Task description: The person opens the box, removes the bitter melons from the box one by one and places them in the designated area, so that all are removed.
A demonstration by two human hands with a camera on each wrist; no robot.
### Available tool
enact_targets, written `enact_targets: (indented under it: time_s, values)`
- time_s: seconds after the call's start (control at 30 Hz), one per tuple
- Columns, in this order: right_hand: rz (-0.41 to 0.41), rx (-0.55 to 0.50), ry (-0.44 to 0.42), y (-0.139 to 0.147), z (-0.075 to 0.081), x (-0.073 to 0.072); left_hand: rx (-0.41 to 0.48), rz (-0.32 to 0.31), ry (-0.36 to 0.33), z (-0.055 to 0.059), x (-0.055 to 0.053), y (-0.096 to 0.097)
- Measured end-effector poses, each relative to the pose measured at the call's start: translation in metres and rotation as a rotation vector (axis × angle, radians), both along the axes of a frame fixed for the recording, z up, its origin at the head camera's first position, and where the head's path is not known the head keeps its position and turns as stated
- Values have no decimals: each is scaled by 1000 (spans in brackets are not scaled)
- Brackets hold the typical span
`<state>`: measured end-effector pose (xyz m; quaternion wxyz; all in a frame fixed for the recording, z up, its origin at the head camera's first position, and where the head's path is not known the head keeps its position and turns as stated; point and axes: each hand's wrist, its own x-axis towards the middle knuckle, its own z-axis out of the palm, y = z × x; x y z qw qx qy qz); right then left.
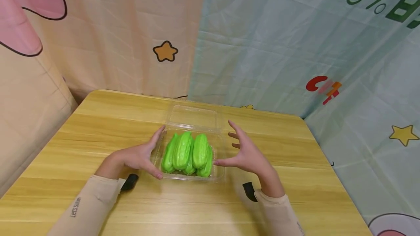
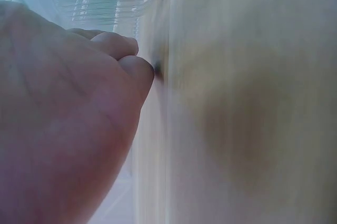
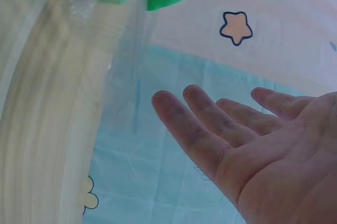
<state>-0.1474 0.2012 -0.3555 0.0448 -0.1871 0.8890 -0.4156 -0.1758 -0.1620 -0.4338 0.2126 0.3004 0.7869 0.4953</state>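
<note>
A clear plastic clamshell box [image 1: 218, 172] rests on the table with its transparent lid [image 1: 193, 116] swung back toward the far side. Several bright green, ridged, cucumber-like vegetables [image 1: 182, 151] lie piled inside it. My left hand [image 1: 139, 156] is at the box's left side, its thumb by the near left corner and its fingers reaching along the far left. In the left wrist view its lower fingers [image 2: 136, 71] are close to the tabletop, beside the box wall. On the other side, my right hand [image 1: 244, 154] is spread wide, thumb tip near the box's right rim, holding nothing.
The wooden table [image 1: 141, 210] spreads around the box. Printed curtains [image 1: 256, 46] hang behind it and along both sides. A dark strap end [image 1: 129, 182] sticks out by the left cuff, and another strap end [image 1: 250, 191] by the right cuff.
</note>
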Motion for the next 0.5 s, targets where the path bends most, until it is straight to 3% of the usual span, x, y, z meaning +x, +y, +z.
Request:
enact_targets:
  time_s: [0.3,0.5]
  values:
    - [46,-88,-36,-11,-4,-3,-15,4,-9,-1,-1,0]
    - [40,-84,-59,-13,-8,-5,-29,7,-7,1,0,0]
